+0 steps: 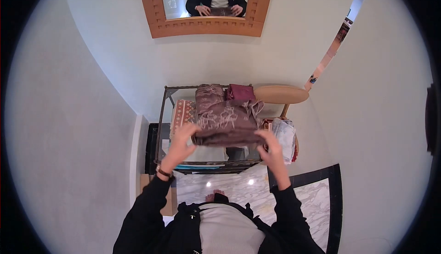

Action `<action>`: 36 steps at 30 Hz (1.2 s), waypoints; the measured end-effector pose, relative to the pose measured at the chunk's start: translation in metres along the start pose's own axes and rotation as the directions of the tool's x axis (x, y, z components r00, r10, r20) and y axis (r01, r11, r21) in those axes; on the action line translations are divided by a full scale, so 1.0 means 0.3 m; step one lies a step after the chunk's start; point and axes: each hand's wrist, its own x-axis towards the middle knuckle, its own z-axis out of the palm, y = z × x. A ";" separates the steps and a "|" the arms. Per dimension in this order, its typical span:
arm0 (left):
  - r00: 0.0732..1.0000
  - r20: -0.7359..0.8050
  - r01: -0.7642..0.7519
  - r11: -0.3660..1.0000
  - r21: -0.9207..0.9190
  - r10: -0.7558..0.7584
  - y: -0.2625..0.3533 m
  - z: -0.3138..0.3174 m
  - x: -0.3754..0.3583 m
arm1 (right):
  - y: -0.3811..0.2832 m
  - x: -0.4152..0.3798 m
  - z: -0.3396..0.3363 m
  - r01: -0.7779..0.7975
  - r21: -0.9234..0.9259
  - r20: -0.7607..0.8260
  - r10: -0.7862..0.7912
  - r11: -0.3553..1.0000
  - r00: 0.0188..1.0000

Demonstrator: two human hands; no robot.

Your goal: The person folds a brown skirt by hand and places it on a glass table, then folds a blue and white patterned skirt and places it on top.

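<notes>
- The left hand (180, 143) gripped the near left edge of a folded brown scarf (226, 122), its fingers curled over the cloth and the thumb underneath, so the grip was clamped on the fabric.
- The right hand (271, 150) held the near right corner of the same scarf, fingers closed around the fold; that grip was clamped on it as well.
- The brown scarf, patterned with pale line drawings and fringed along its far right edge, was held flat between both hands above the glass-topped table (165, 116), over the table's near middle.
- Behind the scarf, toward the far side of the table, lay a second brownish folded cloth (207, 95), partly hidden by the held one.
- Just right of that cloth, at the table's far right, sat a folded maroon cloth (241, 92).
- On the left part of the table lay an orange patterned cloth (183, 111), touching the left side of the held scarf in the view.
- A pale blue-and-white fabric bundle (285, 134) rested just off the table's right edge, beside the right hand.
- A round tan stool top (281, 94) stood beyond the table's far right corner.
- On the wall above the table hung a wood-framed mirror (156, 11).
- A watch (163, 172) circled the left wrist, at the table's near edge.
</notes>
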 end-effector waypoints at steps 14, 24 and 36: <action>0.932 0.335 0.082 0.982 0.171 -0.136 -0.235 0.385 -0.543 | 0.268 -0.534 0.279 -0.222 -0.018 0.385 0.211 0.975 0.898; 0.829 0.500 0.420 0.868 -0.264 -0.250 -0.323 0.359 -0.466 | 0.259 -0.454 0.233 0.065 -0.048 0.456 -0.036 0.997 0.889; 0.667 0.605 0.743 0.323 -0.586 -0.434 -0.356 0.387 -0.186 | 0.406 -0.279 0.393 -0.383 0.008 -0.041 0.383 0.924 0.923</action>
